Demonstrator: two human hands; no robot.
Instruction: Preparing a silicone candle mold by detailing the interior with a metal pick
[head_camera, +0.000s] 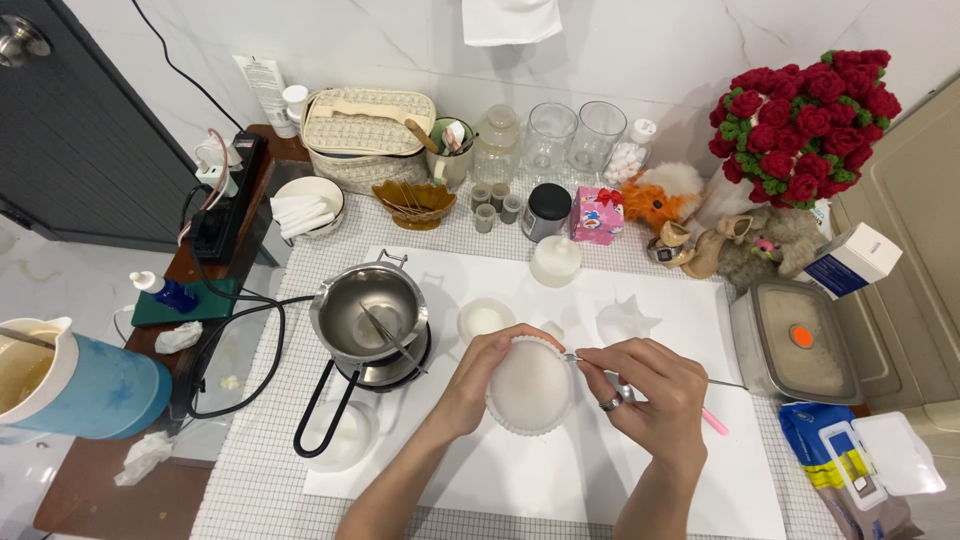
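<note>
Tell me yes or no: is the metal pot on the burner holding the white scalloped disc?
No: the white scalloped disc sits in the left hand, beside the metal pot.

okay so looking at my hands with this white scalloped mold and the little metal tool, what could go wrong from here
1. The right hand presses a thin metal tool at the rim of the white scalloped mold right beside the left hand; a slip could jab the fingers or gouge the white fill.
2. The metal pot on its small burner stands near the left forearm, handle jutting; an elbow bump might tip it.
3. The black cord loops off the table edge and could snag.
</note>
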